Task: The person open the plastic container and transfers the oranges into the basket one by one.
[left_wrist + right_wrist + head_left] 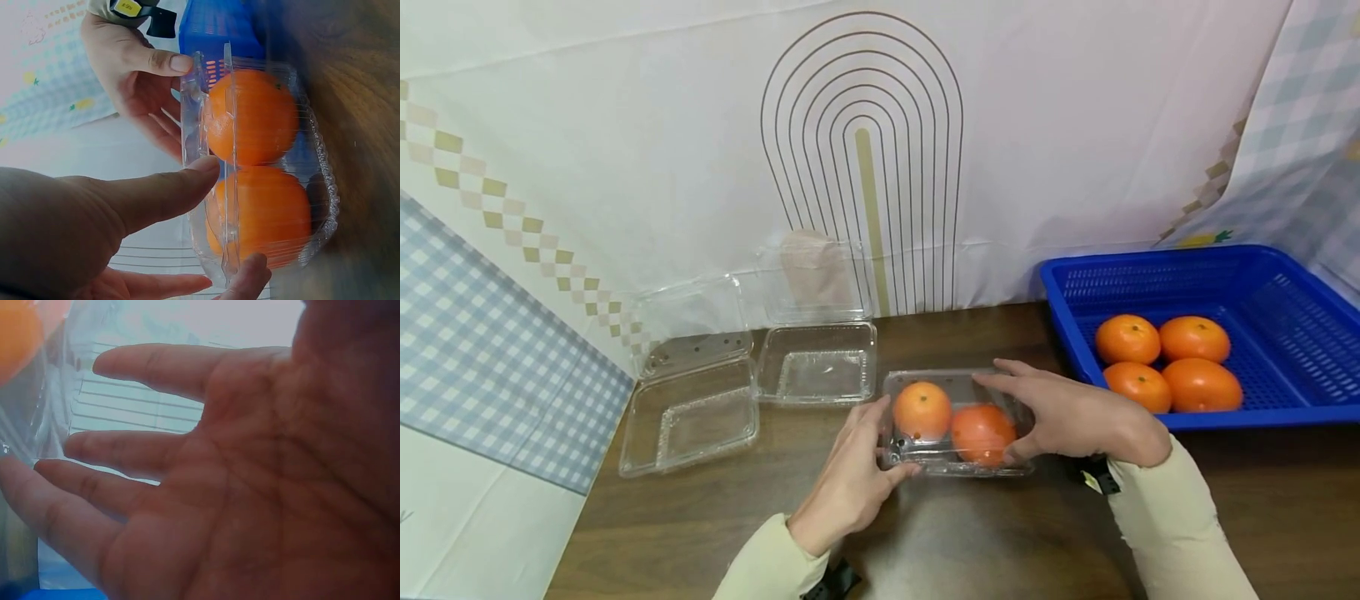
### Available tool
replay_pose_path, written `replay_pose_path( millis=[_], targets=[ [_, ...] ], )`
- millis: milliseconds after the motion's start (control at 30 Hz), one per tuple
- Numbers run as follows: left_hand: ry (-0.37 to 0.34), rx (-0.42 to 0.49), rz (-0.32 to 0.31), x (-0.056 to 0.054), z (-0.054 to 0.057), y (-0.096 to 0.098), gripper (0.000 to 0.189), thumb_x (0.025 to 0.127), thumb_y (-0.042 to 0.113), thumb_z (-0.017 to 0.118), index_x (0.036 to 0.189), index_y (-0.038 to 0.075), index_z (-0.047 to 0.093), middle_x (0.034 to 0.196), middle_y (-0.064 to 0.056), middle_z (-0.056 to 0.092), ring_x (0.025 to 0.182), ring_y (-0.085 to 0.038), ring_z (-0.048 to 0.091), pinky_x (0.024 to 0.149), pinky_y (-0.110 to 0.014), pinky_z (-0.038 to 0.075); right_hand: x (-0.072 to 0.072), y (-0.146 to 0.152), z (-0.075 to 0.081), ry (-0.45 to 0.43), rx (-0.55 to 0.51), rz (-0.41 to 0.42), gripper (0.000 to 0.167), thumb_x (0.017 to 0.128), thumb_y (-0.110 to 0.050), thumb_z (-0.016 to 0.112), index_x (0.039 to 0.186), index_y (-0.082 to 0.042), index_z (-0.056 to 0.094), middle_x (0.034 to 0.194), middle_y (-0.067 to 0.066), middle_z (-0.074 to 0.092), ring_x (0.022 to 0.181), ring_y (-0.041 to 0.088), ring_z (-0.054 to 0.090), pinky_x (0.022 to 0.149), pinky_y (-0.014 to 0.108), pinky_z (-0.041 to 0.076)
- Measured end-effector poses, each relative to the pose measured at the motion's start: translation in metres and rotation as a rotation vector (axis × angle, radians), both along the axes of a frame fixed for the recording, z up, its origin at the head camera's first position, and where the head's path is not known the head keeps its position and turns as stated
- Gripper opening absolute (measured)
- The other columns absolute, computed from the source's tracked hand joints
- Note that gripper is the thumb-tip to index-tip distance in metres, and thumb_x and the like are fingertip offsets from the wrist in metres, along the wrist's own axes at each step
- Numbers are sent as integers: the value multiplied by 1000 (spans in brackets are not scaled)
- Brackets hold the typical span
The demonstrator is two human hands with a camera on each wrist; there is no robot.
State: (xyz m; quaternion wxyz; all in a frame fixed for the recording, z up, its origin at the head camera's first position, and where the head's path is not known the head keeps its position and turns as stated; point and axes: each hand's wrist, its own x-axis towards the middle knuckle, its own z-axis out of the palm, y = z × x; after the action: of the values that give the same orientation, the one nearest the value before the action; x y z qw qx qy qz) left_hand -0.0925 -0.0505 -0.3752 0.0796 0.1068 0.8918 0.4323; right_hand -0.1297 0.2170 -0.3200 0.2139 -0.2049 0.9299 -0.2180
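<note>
Left hand (853, 475), head view: thumb and fingers bent about the plastic box (958, 386) at its left end. Right hand (1063, 408) spread at its right end, nearer the blue basket (1240, 420). Box between hands, left of basket, two oranges (922, 411) inside.

Left wrist view: thumb on box rim, fingertip at its end; basket beyond.

Right wrist view: fingers straight, spread wide, tips near box; contact unclear.
</note>
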Motion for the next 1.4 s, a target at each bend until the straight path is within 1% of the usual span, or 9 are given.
replay_pose_path(
  millis=[367, 533, 633, 700, 767, 867, 1033, 1267, 1400],
  targets=[
    [6, 59, -17, -15, -8, 12, 102, 74, 13, 92, 155, -5, 32, 137, -17, 45, 85, -13, 58, 72, -17, 55, -8, 10, 1, 23, 28, 7, 89, 83, -19, 85, 158, -14, 38, 166, 28, 20, 145, 50, 36, 109, 65, 47],
    [67, 56, -38, -21, -15, 15, 103, 78, 18, 90, 157, -4, 28, 137, -17, 46, 79, -9, 56, 68, -16, 55, -10, 11, -2, 28, 2, -1, 82, 85, -16, 83, 156, -13, 41, 166, 28, 16, 146, 51, 34, 110, 66, 46],
    [157, 21, -38, -21, -20, 16, 96, 81, 20, 87, 155, -5, 32, 135, -18, 54, 85, -12, 59, 76, -23, 59, -10, 11, -4, 42, 2, 8, 76, 88, -16, 80, 154, -12, 44, 166, 27, 17, 146, 50, 34, 112, 66, 44],
    [224, -11, -38, -21, -22, 17, 88, 82, 20, 86, 152, -5, 38, 139, -21, 57, 100, -21, 66, 91, -32, 61, -9, 11, -5, 60, 1, 15, 72, 89, -17, 79, 153, -12, 46, 166, 27, 19, 147, 50, 34, 114, 67, 42],
    [286, -52, -49, -20, -24, 18, 81, 85, 22, 83, 149, -7, 43, 144, -25, 56, 119, -32, 64, 107, -41, 56, -9, 11, -5, 77, 4, 19, 70, 90, -18, 78, 153, -12, 47, 166, 26, 21, 146, 50, 35, 114, 67, 42],
    [348, -111, -82, -17, -27, 19, 75, 91, 24, 76, 149, -9, 42, 150, -31, 47, 139, -41, 50, 118, -49, 46, -8, 11, -5, 87, 2, 22, 68, 92, -18, 76, 153, -12, 47, 166, 26, 20, 146, 49, 35, 114, 68, 42],
    [422, -232, -115, -13, -30, 19, 68, 101, 29, 61, 150, -12, 38, 152, -35, 42, 138, -45, 50, 115, -53, 48, -9, 12, -5, 90, 1, 27, 66, 94, -19, 74, 153, -12, 46, 167, 26, 20, 146, 49, 36, 114, 68, 41],
    [449, -376, -69, -13, -32, 26, 62, 105, 30, 53, 149, -12, 39, 151, -32, 46, 136, -40, 54, 112, -48, 51, -9, 11, -4, 94, 2, 33, 64, 95, -22, 73, 153, -11, 46, 165, 29, 22, 144, 50, 39, 113, 68, 43],
    [586, -464, -34, -11, -36, 29, 59, 105, 29, 53, 144, -13, 45, 142, -32, 56, 124, -38, 64, 103, -44, 59, -9, 11, -3, 104, 10, 32, 63, 95, -22, 72, 152, -11, 47, 164, 28, 24, 144, 49, 40, 113, 67, 43]
  ],
)
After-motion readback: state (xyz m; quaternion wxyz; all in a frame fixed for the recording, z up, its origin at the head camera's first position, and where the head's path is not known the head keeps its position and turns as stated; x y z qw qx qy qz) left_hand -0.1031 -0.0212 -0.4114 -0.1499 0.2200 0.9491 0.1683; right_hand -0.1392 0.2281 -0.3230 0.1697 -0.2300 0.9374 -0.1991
